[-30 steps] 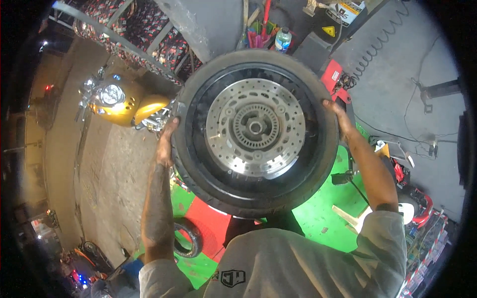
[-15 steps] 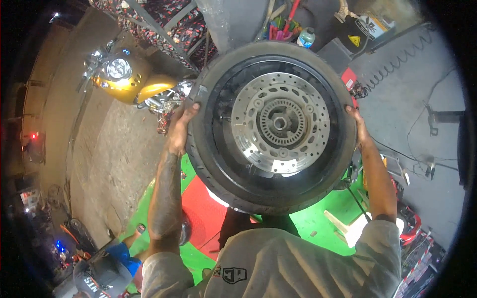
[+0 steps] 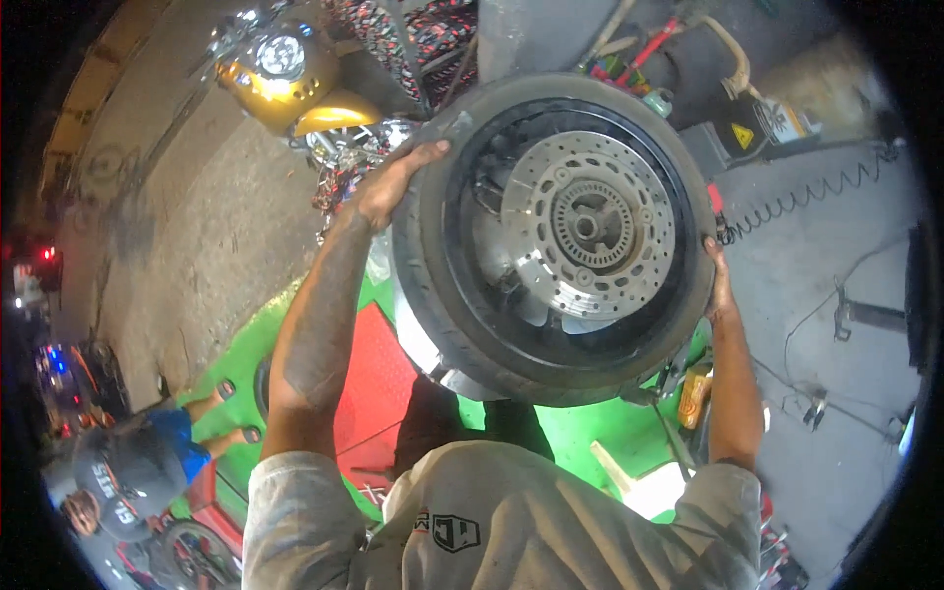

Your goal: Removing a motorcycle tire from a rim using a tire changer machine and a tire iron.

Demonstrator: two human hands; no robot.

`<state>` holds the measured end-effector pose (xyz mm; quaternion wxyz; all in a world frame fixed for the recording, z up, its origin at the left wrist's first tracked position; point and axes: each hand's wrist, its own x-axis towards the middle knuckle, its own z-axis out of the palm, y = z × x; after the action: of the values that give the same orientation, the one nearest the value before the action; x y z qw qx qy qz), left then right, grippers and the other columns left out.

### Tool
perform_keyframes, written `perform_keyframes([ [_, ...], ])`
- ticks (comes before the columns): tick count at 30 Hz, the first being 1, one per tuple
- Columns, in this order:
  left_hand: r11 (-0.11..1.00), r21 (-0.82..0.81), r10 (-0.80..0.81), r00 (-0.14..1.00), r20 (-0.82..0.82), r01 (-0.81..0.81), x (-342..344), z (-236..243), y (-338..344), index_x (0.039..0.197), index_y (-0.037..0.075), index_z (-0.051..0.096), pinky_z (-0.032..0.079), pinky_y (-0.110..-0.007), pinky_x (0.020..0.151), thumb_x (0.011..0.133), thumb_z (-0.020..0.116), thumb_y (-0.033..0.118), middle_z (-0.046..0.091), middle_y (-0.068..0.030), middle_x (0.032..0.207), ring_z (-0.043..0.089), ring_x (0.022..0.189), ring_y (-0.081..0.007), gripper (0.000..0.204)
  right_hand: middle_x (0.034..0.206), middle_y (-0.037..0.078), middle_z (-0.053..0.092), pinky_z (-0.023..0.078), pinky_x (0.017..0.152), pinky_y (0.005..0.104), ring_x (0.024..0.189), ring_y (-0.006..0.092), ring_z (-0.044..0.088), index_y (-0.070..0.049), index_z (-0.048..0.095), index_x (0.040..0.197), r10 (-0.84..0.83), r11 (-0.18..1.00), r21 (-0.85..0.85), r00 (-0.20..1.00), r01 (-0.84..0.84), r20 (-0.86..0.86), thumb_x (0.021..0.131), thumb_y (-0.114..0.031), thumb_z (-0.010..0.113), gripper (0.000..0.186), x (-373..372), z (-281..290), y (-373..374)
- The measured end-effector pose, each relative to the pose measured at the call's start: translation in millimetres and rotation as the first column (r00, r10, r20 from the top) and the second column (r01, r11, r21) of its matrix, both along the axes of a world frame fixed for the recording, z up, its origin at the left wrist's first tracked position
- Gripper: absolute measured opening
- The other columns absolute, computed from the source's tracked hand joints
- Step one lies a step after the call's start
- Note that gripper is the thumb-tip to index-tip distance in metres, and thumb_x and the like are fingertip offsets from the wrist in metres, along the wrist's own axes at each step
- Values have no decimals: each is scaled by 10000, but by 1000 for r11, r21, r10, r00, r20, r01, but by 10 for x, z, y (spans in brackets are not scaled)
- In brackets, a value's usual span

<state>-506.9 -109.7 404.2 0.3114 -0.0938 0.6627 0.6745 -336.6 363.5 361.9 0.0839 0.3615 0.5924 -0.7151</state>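
Between my two hands is a motorcycle wheel (image 3: 442, 295) with a black tyre, its side turned up toward me. A drilled metal brake disc (image 3: 531, 211) and a toothed ring surround its hub. My left hand (image 3: 398, 185) grips the tyre's left edge, thumb laid on the sidewall. On the opposite edge my right hand (image 3: 720, 280) presses, its thumb up along the rubber; the other fingers are hidden behind the tyre. Below the wheel's left side shows a pale silver surface (image 3: 417, 329), mostly covered by the tyre.
A yellow motorcycle (image 3: 285, 93) stands at the far left. Under me are a red panel (image 3: 369, 393) and green flooring (image 3: 251, 344). A person (image 3: 138, 472) in dark top and blue shorts is at lower left. A coiled hose (image 3: 806, 206) and a grey machine (image 3: 733, 143) lie to the right.
The wheel has tilted and shifted slightly to the right in view, still held by both hands. My left hand has slid up along the tyre's edge. The view has turned.
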Motion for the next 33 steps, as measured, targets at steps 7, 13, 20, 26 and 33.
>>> perform_keyframes([
  [7, 971, -142, -223, 934, -278, 190, -141, -374, -267, 1484, 22, 342, 269, -448, 1160, 827, 645, 583, 385, -210, 1497, 344, 1396, -321, 915, 1474, 175, 426, 289, 1133, 424, 1345, 300, 414, -14, 379, 1460, 54, 764, 603, 908, 231, -416, 930, -490, 592, 744, 351, -32, -348],
  [13, 806, -567, -536, 621, -572, 173, -261, -265, -275, 1511, 169, 331, 307, -508, 1143, 915, 560, 465, 372, -258, 1462, 315, 1409, -408, 704, 1440, 235, 430, 277, 1122, 523, 1361, 397, 381, -2, 481, 1369, 608, 75, 991, 783, 109, -132, 892, -527, 596, 719, 1062, 525, -1784],
  [20, 811, -536, -460, -311, -832, 234, -564, -462, -296, 1091, 105, 667, 276, -551, 1158, 864, 635, 178, 623, -42, 1240, 405, 1372, -255, 241, 1365, 279, 480, 329, 1067, 598, 1271, 442, 466, -22, 601, 1242, 623, -69, 997, 780, -20, 59, 732, -771, 610, 907, 1242, 325, -2414],
  [26, 822, -495, -378, -380, -844, 282, -625, -559, -216, 1052, 88, 681, 376, -494, 1065, 884, 611, 246, 667, -86, 1069, 586, 1148, -244, 241, 1326, 202, 537, 320, 1078, 607, 1248, 410, 504, -50, 526, 1312, 648, -370, 927, 731, 59, 213, 726, -809, 567, 960, 1372, 131, -2712],
  [33, 624, -585, -480, -336, -810, 518, -709, -390, -338, 1191, 9, 621, 478, -428, 970, 930, 505, 450, 639, -200, 1181, 635, 1072, -289, 525, 1478, 199, 393, 356, 1113, 538, 1309, 360, 456, -16, 272, 1483, 411, 140, 871, 773, 471, -484, 741, -382, 818, 991, 1829, -603, -2636],
])
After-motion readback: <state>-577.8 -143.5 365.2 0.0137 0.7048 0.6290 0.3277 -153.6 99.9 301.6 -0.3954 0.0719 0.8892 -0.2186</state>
